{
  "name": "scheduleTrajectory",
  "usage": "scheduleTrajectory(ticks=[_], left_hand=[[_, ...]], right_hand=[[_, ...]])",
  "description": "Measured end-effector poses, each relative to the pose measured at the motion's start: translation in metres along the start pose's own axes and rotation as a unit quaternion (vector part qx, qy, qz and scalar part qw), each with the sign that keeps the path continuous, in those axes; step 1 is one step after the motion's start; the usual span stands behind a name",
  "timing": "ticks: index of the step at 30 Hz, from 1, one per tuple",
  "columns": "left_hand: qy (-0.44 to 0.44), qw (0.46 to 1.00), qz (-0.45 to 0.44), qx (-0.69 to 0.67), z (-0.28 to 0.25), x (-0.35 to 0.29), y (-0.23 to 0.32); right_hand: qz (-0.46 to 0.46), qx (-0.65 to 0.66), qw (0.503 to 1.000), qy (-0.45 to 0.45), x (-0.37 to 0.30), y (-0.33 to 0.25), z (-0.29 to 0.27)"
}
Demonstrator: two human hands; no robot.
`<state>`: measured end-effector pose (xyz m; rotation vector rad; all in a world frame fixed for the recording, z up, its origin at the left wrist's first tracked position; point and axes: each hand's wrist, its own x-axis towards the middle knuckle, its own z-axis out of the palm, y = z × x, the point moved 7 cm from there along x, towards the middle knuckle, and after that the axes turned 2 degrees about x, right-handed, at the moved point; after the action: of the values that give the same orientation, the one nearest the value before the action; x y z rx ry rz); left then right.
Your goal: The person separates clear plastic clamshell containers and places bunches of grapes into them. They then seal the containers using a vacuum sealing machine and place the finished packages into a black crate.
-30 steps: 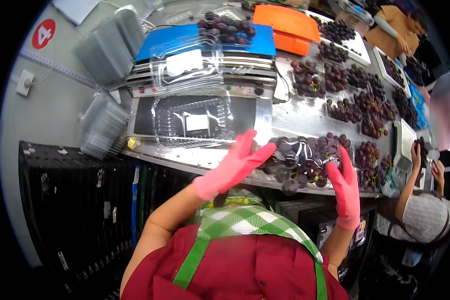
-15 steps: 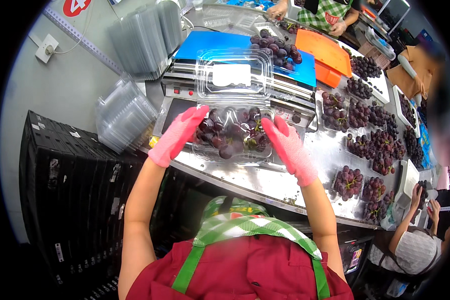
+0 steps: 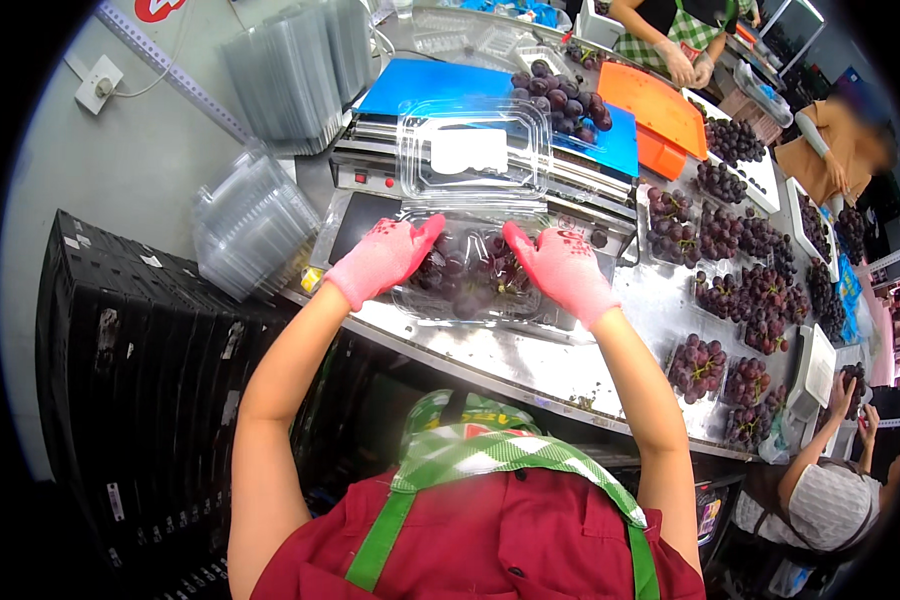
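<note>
Both gloved hands press flat, fingers together and extended, onto dark grapes [image 3: 467,278] heaped in a clear clamshell tray [image 3: 470,305]; neither is closed around anything. Left hand [image 3: 382,260], in a pink knit glove, lies on the left side of the heap, and the right hand [image 3: 562,268] on the right side, thumbs angled toward each other over the fruit. That tray sits on a steel bench [image 3: 530,360] just in front of the person, its hinged transparent lid [image 3: 473,152] standing open behind it with a white rectangular label at its middle.

Left of the tray, stacks of empty clear clamshells [image 3: 255,235] lean by the bench edge, above black plastic crates [image 3: 130,370]. Right of the hands, several filled open trays of grapes [image 3: 735,300] lie spread across the bench.

Behind the lid is a blue board [image 3: 420,85] carrying a loose bunch of grapes [image 3: 560,100], with an orange crate [image 3: 655,115] beside it. Further left, taller stacks of clear trays [image 3: 300,65] stand against the grey wall, near a white wall socket [image 3: 98,84] and part of a round red sign [image 3: 160,8] at the top edge. Other people work at the far end and at the lower right.
</note>
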<state>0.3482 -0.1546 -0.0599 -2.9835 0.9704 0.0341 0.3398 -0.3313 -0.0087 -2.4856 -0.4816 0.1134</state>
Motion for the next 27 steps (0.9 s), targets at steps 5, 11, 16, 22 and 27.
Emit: scheduleTrajectory(ticks=[5,11,16,22,27], left_hand=[[-0.21,0.966,-0.122,-0.088,-0.007,0.016,-0.006],[0.259,0.904,-0.264,-0.216,-0.031,-0.065,-0.018],[0.057,0.515,-0.358,-0.777,0.063,-0.123,0.03],[0.033,0.379,-0.276,-0.883,0.057,-0.118,0.042],[0.028,0.5,-0.248,-0.83,0.055,-0.119,0.037]], right_hand=[[0.014,-0.182,0.981,-0.067,0.005,-0.01,-0.001],[-0.03,-0.211,0.963,0.164,0.006,-0.004,-0.02],[0.106,0.34,0.907,0.225,0.059,0.074,-0.015],[0.067,0.574,0.816,0.009,0.071,0.07,0.0],[-0.178,-0.062,0.969,0.159,-0.016,0.023,0.002]])
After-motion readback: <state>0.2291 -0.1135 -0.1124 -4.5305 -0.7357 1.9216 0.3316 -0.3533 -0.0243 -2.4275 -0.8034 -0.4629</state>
